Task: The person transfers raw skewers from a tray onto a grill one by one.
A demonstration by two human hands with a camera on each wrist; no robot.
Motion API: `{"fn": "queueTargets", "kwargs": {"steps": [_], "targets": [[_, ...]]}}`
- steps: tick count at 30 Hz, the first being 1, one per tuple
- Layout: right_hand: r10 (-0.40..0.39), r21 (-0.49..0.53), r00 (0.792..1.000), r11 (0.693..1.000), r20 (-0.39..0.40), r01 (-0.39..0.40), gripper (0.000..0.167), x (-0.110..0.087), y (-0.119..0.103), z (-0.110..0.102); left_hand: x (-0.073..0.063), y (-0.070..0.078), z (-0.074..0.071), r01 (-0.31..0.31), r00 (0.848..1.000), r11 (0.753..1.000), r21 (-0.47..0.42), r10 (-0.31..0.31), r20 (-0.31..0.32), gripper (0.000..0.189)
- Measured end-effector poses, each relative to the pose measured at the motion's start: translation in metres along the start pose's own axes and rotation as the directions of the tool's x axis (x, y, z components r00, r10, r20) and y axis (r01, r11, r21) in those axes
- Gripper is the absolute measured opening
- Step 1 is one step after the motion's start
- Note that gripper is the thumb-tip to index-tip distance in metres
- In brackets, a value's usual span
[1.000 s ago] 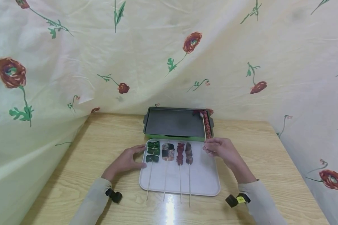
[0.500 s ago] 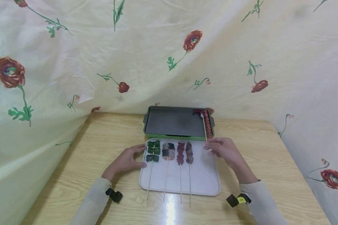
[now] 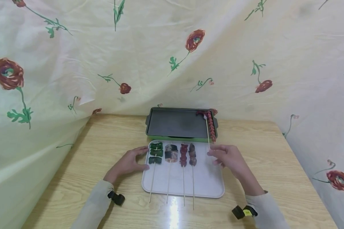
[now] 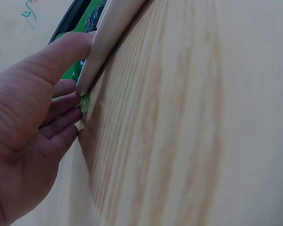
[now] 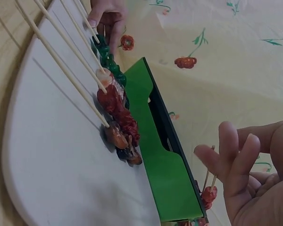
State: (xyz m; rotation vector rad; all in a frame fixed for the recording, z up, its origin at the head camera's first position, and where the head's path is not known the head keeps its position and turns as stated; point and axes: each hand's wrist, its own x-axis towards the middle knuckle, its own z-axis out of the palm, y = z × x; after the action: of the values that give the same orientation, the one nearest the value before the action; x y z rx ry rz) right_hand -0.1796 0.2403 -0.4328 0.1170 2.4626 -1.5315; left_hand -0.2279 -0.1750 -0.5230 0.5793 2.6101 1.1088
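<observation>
My left hand [image 3: 129,163] rests against the left edge of a white tray [image 3: 209,187], thumb and fingertips touching the rim. In the left wrist view its thumb lies by the rim with the other fingers spread. My right hand [image 3: 227,159] is just past the stick end of a dark red octopus-like skewer [image 3: 204,116], which lies on a black griddle plate [image 3: 172,124]. In the right wrist view the right fingers [image 5: 245,155] are spread and appear apart from the sticks behind them. Beside that skewer lies a red beaded-looking skewer [image 3: 211,127].
Several skewers lie on the tray: green pepper pieces [image 3: 156,152], a fish chunk [image 3: 171,153], red meat [image 3: 183,155] and brownish meat [image 3: 192,154]. Their sticks overhang the front rim. The griddle's green base [image 5: 174,188] stands directly behind the tray. A floral cloth [image 3: 149,57] hangs behind.
The right hand has loosened from the octopus-like skewer's stick and drawn slightly back toward me. That skewer now rests on the griddle. The left hand stays at the tray's edge.
</observation>
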Motion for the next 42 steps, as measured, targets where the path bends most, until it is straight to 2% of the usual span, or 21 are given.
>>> {"fn": "queueTargets", "kwargs": {"steps": [10, 21, 29, 33, 42], "targets": [[0.02, 0.029, 1.0, 0.999, -0.006, -0.019, 0.048, -0.017, 0.001, 0.001, 0.0, 0.001, -0.001, 0.006, 1.0, 1.0, 0.005, -0.006, 0.003, 0.08], [-0.083, 0.019, 0.996, 0.996, -0.014, 0.084, 0.039, -0.056, -0.003, 0.0, 0.001, -0.003, 0.0, 0.02, 1.0, 1.0, -0.002, -0.02, 0.004, 0.08], [-0.078, 0.045, 0.997, 0.996, -0.012, 0.078, 0.039, -0.074, 0.004, 0.023, 0.001, -0.003, 0.0, 0.034, 0.999, 0.999, -0.011, -0.034, 0.007, 0.08], [-0.062, 0.073, 0.998, 0.995, 0.006, 0.061, 0.042, -0.078, 0.012, 0.037, 0.001, -0.003, 0.0, 0.027, 1.0, 1.0, -0.001, -0.027, 0.002, 0.08], [-0.043, 0.089, 0.997, 0.995, 0.062, 0.038, 0.038, -0.083, 0.035, 0.063, 0.002, -0.003, 0.002, 0.023, 1.0, 1.0, -0.008, -0.022, 0.007, 0.081]]}}
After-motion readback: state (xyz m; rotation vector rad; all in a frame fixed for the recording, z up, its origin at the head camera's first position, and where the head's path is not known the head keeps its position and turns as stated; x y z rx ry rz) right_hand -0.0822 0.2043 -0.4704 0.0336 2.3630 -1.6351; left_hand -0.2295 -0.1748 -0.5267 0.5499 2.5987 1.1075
